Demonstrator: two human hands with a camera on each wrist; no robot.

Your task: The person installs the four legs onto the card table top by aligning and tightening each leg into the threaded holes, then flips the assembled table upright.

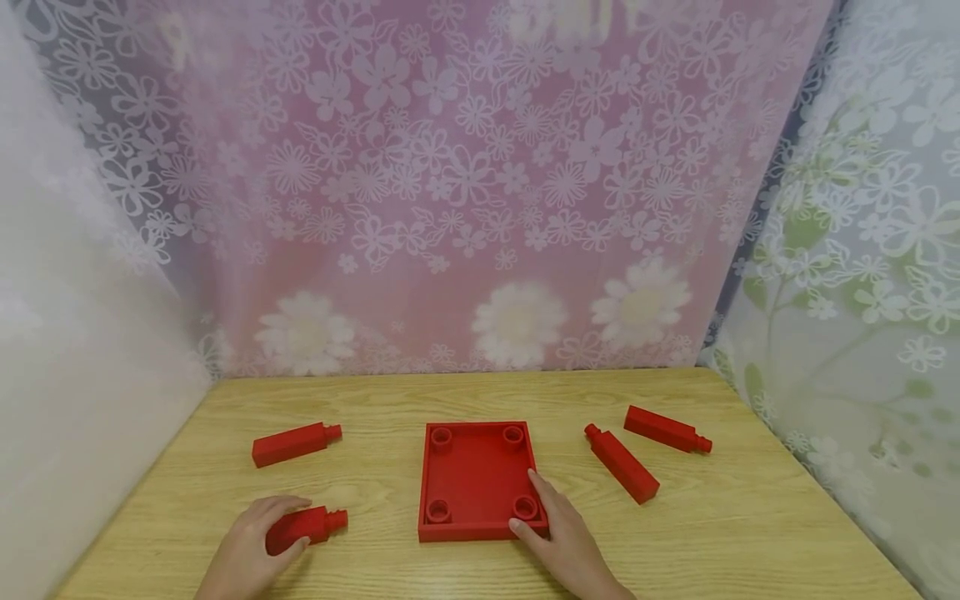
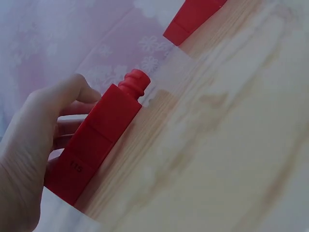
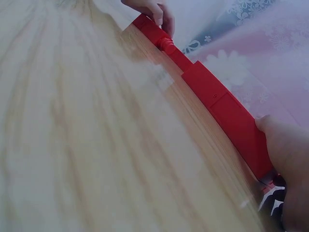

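Observation:
At the near left, my left hand [image 1: 251, 543] grips a red square-sided leg [image 1: 302, 527] lying along the wood table, fingers over the far side and thumb on the near side. Its threaded peg points right, and in the left wrist view the leg [image 2: 99, 135] bears the mark 115. In the middle lies a red square tabletop [image 1: 480, 471], underside up, with a raised rim and a round socket in each corner. My right hand [image 1: 566, 533] holds its near right corner, thumb at the front edge and fingers along the right side.
Another red leg [image 1: 292, 444] lies behind my left hand, peg to the right. Right of the tabletop lie two more, one leg [image 1: 622, 465] slanting and one leg [image 1: 663, 429] farther back. Flowered cloth [image 1: 465, 208] hangs behind the table [image 1: 375, 467] and along both sides.

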